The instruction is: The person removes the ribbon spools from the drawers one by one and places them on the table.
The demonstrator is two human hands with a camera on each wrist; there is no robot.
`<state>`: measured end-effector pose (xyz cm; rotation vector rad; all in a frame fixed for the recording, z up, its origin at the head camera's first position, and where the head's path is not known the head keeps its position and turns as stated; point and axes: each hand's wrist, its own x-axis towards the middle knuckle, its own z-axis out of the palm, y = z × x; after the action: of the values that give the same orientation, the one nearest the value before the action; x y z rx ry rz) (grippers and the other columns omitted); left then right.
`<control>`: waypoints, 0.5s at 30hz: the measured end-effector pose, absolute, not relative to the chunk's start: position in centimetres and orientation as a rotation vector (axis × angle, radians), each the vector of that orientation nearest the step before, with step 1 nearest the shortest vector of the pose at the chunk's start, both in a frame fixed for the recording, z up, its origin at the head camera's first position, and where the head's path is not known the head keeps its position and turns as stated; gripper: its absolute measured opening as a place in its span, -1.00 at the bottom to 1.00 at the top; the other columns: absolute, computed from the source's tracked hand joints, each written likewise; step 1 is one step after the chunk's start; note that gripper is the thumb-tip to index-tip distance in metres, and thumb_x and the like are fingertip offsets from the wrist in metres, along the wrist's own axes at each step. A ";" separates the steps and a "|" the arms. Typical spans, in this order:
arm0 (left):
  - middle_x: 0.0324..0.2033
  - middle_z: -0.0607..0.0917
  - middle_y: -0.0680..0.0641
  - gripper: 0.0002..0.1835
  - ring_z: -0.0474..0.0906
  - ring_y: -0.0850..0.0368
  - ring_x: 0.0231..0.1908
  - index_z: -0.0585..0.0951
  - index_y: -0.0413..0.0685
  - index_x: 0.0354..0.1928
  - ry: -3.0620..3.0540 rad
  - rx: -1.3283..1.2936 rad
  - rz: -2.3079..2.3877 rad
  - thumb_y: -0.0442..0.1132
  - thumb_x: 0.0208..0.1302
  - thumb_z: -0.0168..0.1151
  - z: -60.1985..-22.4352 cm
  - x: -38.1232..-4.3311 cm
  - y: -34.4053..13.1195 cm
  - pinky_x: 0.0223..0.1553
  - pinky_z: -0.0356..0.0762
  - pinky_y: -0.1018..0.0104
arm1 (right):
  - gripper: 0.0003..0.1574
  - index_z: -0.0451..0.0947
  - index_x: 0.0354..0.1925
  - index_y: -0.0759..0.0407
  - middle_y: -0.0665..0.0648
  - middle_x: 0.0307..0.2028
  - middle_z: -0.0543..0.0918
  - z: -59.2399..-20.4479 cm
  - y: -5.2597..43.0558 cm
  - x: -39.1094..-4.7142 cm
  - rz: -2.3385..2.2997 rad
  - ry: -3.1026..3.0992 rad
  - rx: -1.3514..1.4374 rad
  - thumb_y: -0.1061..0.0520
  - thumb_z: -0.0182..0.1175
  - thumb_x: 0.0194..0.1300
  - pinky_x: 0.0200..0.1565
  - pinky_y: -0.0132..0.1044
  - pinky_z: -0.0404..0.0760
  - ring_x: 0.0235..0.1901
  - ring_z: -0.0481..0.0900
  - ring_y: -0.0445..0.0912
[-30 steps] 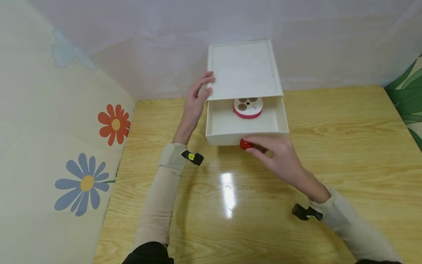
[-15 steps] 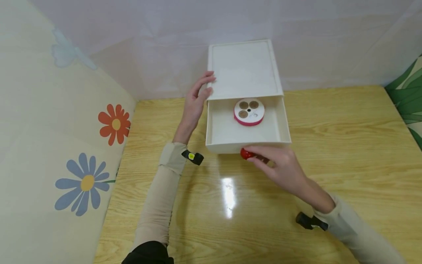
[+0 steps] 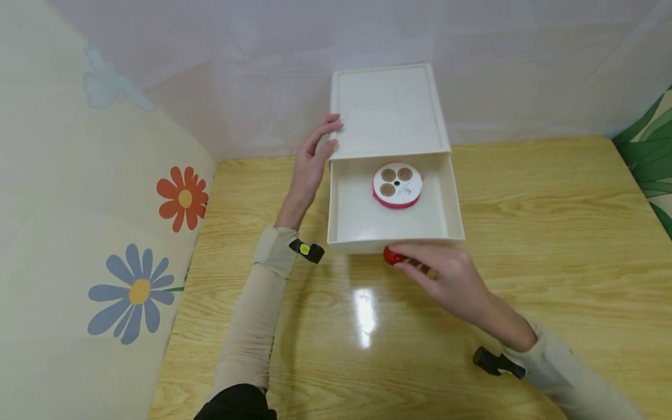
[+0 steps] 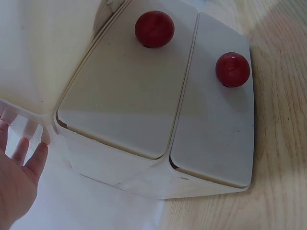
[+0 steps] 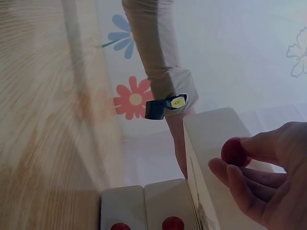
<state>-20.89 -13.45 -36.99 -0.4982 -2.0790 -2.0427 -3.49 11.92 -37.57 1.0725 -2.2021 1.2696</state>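
A white drawer cabinet (image 3: 385,111) stands against the back wall, its top drawer (image 3: 354,219) pulled out. My right hand (image 3: 451,283) pinches that drawer's round red knob (image 3: 391,255) between thumb and fingers; the right wrist view shows the same grip on the knob (image 5: 235,152). Inside the drawer lies a white-faced ribbon spool (image 3: 397,182) with a pinkish-red edge, fully in sight from the head. My left hand (image 3: 310,166) rests against the cabinet's left side, fingertips over the top edge. Its fingers (image 4: 37,160) are extended in the left wrist view.
Two lower drawers are closed below, with a middle red knob (image 4: 154,28) and a bottom red knob (image 4: 232,69). The cabinet sits on a wood-grain table (image 3: 551,233). A wall with flower decals (image 3: 139,291) borders the left side; green leaf prints (image 3: 653,157) are at the right.
My right hand has drawn the top drawer further out toward me, and the spool has come from partly under the cabinet top into full view. The left hand has stayed in place.
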 end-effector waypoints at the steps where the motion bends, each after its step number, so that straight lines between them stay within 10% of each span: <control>1: 0.46 0.44 -0.09 -0.63 0.21 0.24 0.49 0.57 -0.39 0.24 -2.079 -0.500 -2.041 -0.35 0.51 0.09 -37.0 -20.9 -13.4 0.51 0.06 0.33 | -0.43 0.72 -0.03 0.36 0.25 -0.19 0.81 -37.7 11.9 -3.5 1.262 -2.203 1.075 -0.11 0.05 0.59 -0.43 -0.53 0.66 -0.48 0.75 -0.10; 15: 0.46 0.44 -0.11 -0.63 0.21 0.24 0.49 0.56 -0.40 0.24 -2.060 -0.474 -2.074 -0.36 0.50 0.09 -37.0 -21.0 -13.3 0.51 0.08 0.34 | -0.45 0.75 -0.21 0.28 0.09 -0.39 0.79 -32.5 13.8 -5.5 1.009 -2.164 1.132 -0.10 0.04 0.62 -0.57 -0.51 0.54 -0.57 0.61 -0.23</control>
<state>-20.98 -13.34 -37.05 -0.4745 -2.0603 -2.0739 -5.55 13.84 -32.52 1.1323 -2.1636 1.0094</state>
